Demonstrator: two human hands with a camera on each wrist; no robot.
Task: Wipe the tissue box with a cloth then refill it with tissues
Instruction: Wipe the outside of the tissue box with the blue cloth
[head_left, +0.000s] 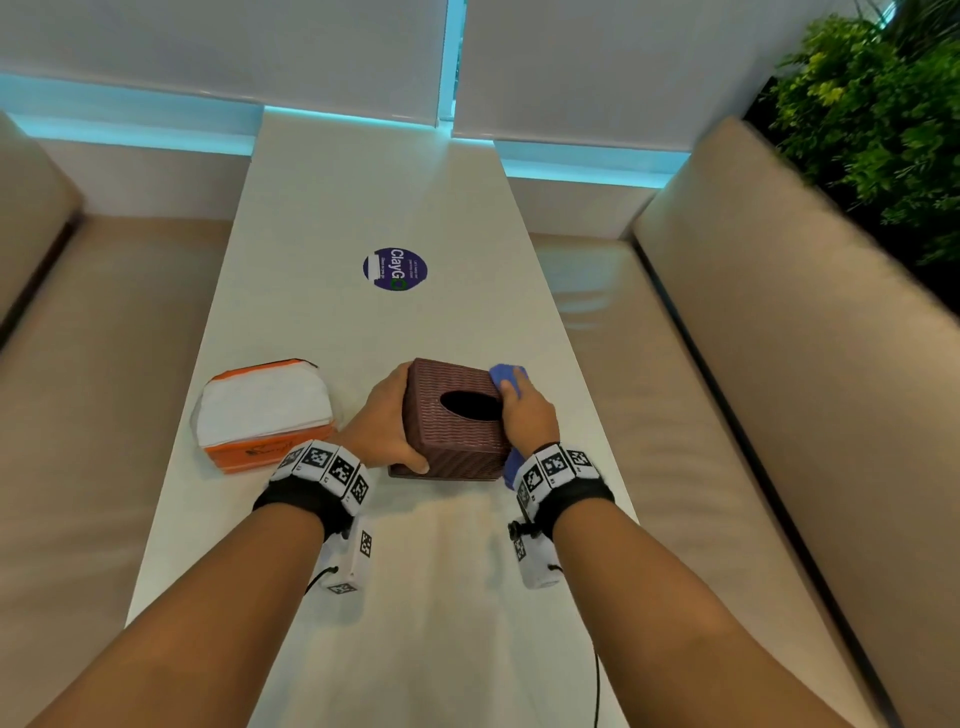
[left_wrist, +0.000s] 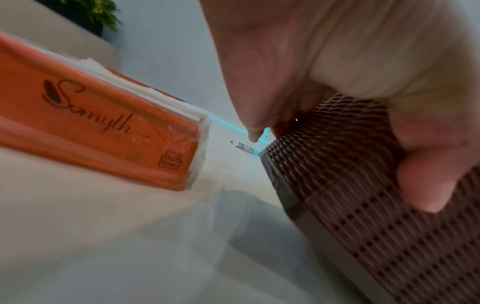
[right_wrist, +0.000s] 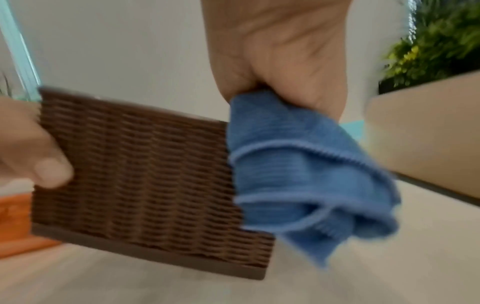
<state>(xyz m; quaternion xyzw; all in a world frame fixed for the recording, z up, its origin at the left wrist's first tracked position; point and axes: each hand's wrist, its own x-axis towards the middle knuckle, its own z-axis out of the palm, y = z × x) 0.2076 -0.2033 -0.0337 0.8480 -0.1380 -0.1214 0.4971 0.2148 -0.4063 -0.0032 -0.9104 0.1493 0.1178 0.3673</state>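
Note:
A brown woven tissue box (head_left: 452, 421) with a dark oval slot on top stands on the long white table (head_left: 395, 182). My left hand (head_left: 387, 421) grips its left side, thumb (left_wrist: 428, 181) on the near face, fingers round the far edge. My right hand (head_left: 524, 410) holds a bunched blue cloth (head_left: 506, 376) against the box's right side; the cloth (right_wrist: 306, 176) hangs down past the box (right_wrist: 145, 174). An orange pack of white tissues (head_left: 265, 410), opened on top, lies left of the box and shows close up as the pack (left_wrist: 98, 123) in the left wrist view.
A round purple sticker (head_left: 395, 269) lies on the table beyond the box. Beige padded benches (head_left: 779, 364) run along both sides of the table. A green plant (head_left: 872, 104) stands at the far right. White blinds hang behind the table.

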